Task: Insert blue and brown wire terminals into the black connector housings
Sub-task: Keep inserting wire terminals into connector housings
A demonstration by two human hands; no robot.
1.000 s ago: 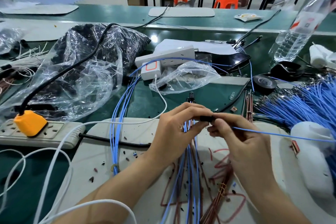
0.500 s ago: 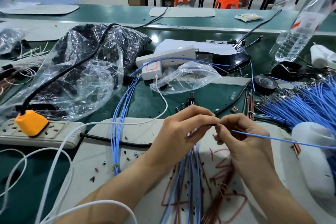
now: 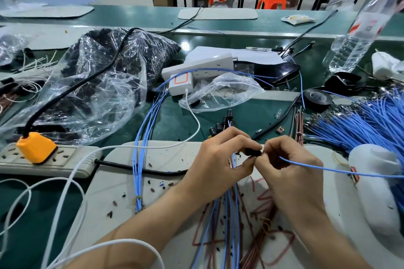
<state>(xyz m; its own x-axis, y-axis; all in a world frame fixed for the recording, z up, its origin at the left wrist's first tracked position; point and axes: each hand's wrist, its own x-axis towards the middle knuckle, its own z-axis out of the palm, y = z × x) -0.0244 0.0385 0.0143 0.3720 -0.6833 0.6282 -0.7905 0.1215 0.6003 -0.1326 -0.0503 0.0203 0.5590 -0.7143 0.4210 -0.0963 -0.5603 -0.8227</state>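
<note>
Both grips tight: left hand [image 3: 218, 166] on black connector housing [image 3: 253, 152], right hand [image 3: 293, 172] on blue wire [image 3: 328, 169] at 3 o'clock.

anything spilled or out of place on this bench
Yes: small dark and brown scraps lie strewn over the white mat, like spilled debris. The black cord from the orange plug drapes across the clear bag of black parts. No damage shows.

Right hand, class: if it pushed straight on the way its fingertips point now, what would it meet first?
The black connector housing pinched by the left hand; the right hand, pinching the blue wire, points at it and seems to touch it.
</note>
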